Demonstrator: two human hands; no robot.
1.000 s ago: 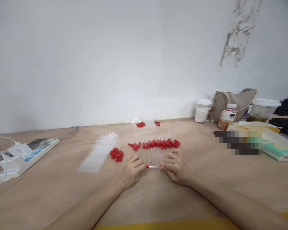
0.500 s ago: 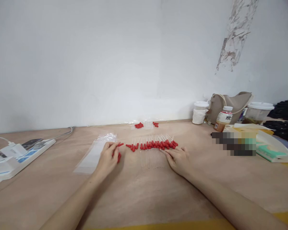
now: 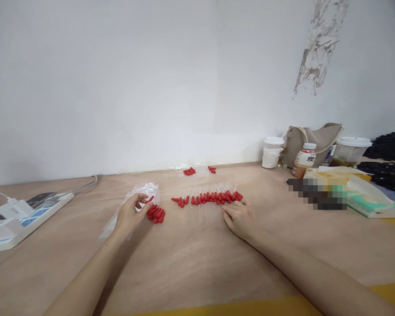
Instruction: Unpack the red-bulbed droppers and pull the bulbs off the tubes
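My left hand (image 3: 131,213) hovers just left of a small pile of red rubber bulbs (image 3: 156,213) and pinches one red bulb between thumb and fingertips. It is partly over a stack of clear plastic bags (image 3: 131,206). My right hand (image 3: 238,216) rests on the table with its fingers on the right end of a group of bare glass tubes (image 3: 208,215). Behind the tubes lies a row of glass droppers with red bulbs (image 3: 210,197).
More red bulbs in clear bags (image 3: 197,170) lie by the wall. A white power strip (image 3: 23,215) with plugs and cables sits at the left. At the right stand cups (image 3: 272,152), a bottle (image 3: 303,159), a beige bag (image 3: 316,140), a tissue pack (image 3: 371,204).
Both hands were holding a tube with a red bulb at the centre. The left hand has since moved left to the bulb pile and lifted one bulb; the right stayed on the tubes.
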